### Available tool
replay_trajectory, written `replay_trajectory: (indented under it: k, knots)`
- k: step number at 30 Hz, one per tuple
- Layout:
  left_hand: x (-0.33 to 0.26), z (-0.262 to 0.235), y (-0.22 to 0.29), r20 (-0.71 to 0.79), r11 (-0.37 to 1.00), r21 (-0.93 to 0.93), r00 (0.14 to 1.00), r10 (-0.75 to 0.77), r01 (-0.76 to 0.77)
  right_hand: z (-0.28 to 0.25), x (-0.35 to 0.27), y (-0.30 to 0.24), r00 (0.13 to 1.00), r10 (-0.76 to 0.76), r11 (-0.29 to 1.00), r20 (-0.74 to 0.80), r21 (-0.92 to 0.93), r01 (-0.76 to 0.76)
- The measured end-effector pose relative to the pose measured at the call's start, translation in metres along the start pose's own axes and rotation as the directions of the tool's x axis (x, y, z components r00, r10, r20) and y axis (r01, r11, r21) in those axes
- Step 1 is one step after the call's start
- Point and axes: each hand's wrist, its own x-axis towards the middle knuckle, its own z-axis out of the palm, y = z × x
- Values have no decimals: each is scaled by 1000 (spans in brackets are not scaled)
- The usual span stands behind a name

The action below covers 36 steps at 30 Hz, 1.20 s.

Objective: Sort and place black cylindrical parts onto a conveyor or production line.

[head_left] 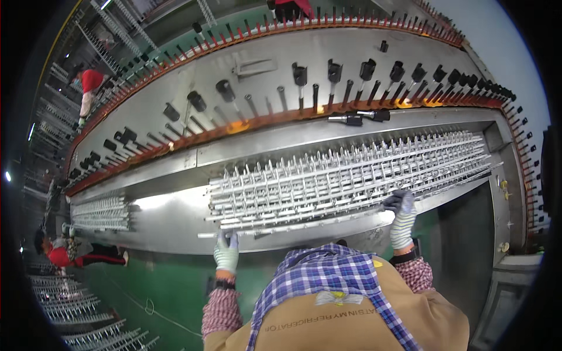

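A long stack of silvery metal racks (345, 172), each a bar with rows of short upright pegs, lies along the metal bench. At the stack's near side, my left hand (226, 251), in a pale striped glove with grey fingertips, closes round the nearest bar (281, 229) close to its left end. Farther right, my right hand (403, 217), in a matching glove, has its fingers curled at the same front edge and appears to grip this bar too. Its fingertips partly hide the contact.
A metal bench (175, 222) holds a smaller rack pile (100, 213) at left, near a person in red (61, 256). Beyond runs an orange-edged conveyor (257, 121) with upright black-topped holders (300, 75). Two loose black-ended pieces (351, 120) lie on the ledge. Another person (91, 85) stands far left.
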Motion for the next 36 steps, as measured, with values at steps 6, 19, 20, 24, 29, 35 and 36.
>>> replay_trajectory:
  k: [6, 19, 20, 24, 29, 35, 36]
  knots:
    - [73, -89, 128, 695, 650, 595, 709, -121, -472, 59, -17, 14, 949, 16, 931, 316, -352, 101]
    - [302, 175, 286, 127, 937, -304, 968, 216, -169, 7, -17, -19, 991, 12, 956, 134, -293, 28]
    - [284, 173, 314, 37, 867, -478, 983, 180, -141, -7, -9, -16, 996, 9, 975, 94, -222, 12]
    - [162, 95, 431, -122, 469, -856, 966, 226, -218, -62, 38, -14, 999, -25, 990, -45, -143, 18]
    - [83, 218, 482, 75, 526, -678, 664, 744, -513, -95, 113, -32, 995, -27, 996, -92, -90, 18]
    - [166, 356, 483, 77, 751, -440, 812, 578, -493, -117, 239, -68, 989, -76, 997, -125, -33, 72]
    - [125, 320, 526, 245, 669, -727, 851, 465, -156, -139, 271, -62, 970, -154, 986, -191, -91, 139]
